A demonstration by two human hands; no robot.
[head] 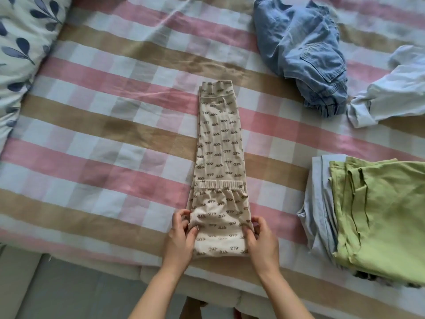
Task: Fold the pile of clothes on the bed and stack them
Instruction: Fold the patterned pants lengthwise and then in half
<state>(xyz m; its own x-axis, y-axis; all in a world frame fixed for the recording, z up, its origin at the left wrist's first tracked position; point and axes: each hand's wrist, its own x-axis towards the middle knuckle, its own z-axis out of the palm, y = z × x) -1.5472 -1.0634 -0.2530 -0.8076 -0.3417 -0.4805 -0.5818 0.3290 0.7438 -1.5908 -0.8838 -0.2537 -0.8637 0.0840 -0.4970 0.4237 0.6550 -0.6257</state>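
Head view: patterned pants (219,143) at bed (103,111) centre, mid-fold. Left hand (181,236) and right hand (262,240) pinch near fold at 6 o'clock. Next probably roll toward 12 o'clock, then stack (368,215) at 3 o'clock.

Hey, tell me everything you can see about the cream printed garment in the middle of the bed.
The cream soft-knit garment with small brown squiggle print lies as a long narrow strip on the pink, tan and white checked bedsheet, running away from the person. A plain band ends its far edge; a gathered elastic band crosses it nearer the person. Its near end is doubled over, and the left hand and right hand pinch that fold at either side. No other clothes touch it.
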